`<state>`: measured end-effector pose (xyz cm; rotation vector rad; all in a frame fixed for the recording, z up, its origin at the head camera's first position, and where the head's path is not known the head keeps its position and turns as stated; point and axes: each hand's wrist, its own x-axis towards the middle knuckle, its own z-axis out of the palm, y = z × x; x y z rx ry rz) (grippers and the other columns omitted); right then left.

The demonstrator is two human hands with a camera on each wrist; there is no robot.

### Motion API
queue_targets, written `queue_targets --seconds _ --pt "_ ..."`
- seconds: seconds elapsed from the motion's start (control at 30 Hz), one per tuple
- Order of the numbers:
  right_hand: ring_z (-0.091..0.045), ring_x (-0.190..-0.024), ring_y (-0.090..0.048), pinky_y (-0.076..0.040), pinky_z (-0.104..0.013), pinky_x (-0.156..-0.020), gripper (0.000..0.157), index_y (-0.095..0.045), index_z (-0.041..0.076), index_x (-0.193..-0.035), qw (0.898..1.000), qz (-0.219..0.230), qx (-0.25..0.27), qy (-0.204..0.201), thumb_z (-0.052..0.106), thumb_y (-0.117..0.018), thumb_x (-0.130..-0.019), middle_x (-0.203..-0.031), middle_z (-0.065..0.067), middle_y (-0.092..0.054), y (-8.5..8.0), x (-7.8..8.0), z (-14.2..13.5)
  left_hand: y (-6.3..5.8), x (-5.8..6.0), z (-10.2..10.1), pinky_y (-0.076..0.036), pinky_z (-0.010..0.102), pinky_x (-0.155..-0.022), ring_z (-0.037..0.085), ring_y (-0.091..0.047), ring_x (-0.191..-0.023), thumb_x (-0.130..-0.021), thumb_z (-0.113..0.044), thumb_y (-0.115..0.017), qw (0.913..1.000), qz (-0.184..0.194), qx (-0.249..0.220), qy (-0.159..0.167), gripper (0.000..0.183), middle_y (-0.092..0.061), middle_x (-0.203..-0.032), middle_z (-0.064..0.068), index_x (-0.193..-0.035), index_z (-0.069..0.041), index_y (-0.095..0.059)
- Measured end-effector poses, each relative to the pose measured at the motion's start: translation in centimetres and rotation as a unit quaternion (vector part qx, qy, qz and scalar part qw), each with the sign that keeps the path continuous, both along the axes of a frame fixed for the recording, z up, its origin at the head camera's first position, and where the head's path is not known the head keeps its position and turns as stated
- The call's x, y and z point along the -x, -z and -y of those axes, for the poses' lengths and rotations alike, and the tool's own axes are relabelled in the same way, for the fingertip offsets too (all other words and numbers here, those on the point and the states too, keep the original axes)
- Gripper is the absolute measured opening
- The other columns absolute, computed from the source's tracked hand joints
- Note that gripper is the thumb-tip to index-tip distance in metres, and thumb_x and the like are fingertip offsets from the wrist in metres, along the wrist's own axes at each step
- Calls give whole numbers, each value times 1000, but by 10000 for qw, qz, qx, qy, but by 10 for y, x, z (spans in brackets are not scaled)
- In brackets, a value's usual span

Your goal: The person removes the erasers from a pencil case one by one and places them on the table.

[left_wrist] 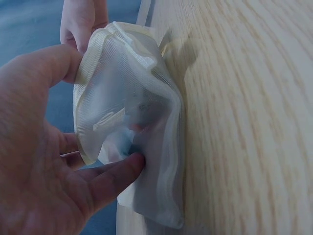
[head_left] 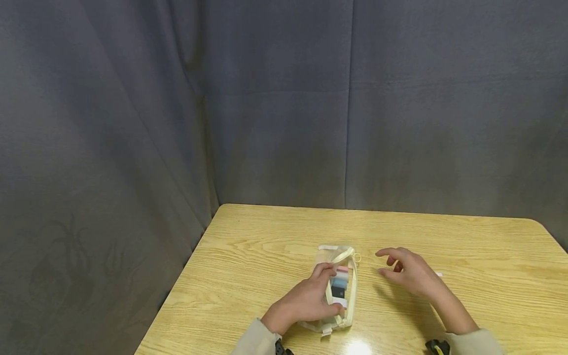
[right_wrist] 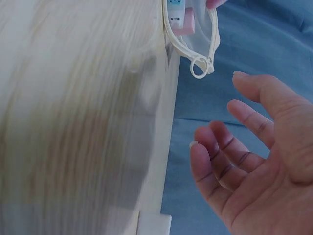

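1. While the left hand (head_left: 303,300) gripped one edge of the opening with thumb and fingers spread along it, the pouch (head_left: 352,305), pale and see-through, lay unzipped on the table (head_left: 248,261), toward its near side.
2. Contents of pouch: a row of small blocks (head_left: 339,284), in pink, white, blue and black; exact kind could not be told.
3. Zip ring (right_wrist: 199,67), one, cream, at the pouch's far end.
4. Right hand (head_left: 412,272), nothing held, fingers loosely bent and thumb well parted from them, raised to the right of the pouch, apart from it.
5. White piece (head_left: 439,274), one, on the table, partly hidden behind the right hand.
6. Curtain (head_left: 275,123), dark grey-blue, behind the table.
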<state>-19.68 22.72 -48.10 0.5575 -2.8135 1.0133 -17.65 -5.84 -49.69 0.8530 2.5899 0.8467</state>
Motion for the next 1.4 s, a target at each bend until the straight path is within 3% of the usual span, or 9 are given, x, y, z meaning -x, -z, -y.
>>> queue_targets --seconds 0.37,0.77,1.4 --pt "-9 -66 -52 -43 -23 -56 38 -64 12 -115 9998 60 122 -133 27 -72 -81 -87 -5 -60 10 7 14 -1 -1 0 -42 24 -44 9 -41 -41 -83 -44 -63 9996 246 -82 -78 75 -11 -149 -17 -144 -16 -29" --pt "-9 -68 -54 -44 -24 -57 36 -64 13 -114 9994 243 158 -187 29 -71 -83 -86 -4 -60 12 10 26 -1 -2 -1 -43 23 -45 8 -41 -42 -82 -44 -63 9999 94 -16 -91 77 -11 -149 -17 -145 -16 -28" --pt "-11 -66 -53 -44 -24 -54 30 -66 13 -111 9975 541 293 -334 20 -71 -82 -83 -3 -57 16 15 47 -1 -2 0 -44 21 -49 6 -44 -46 -84 -48 -61 10000 44 76 -14 77 -10 -151 -13 -145 -15 -27"
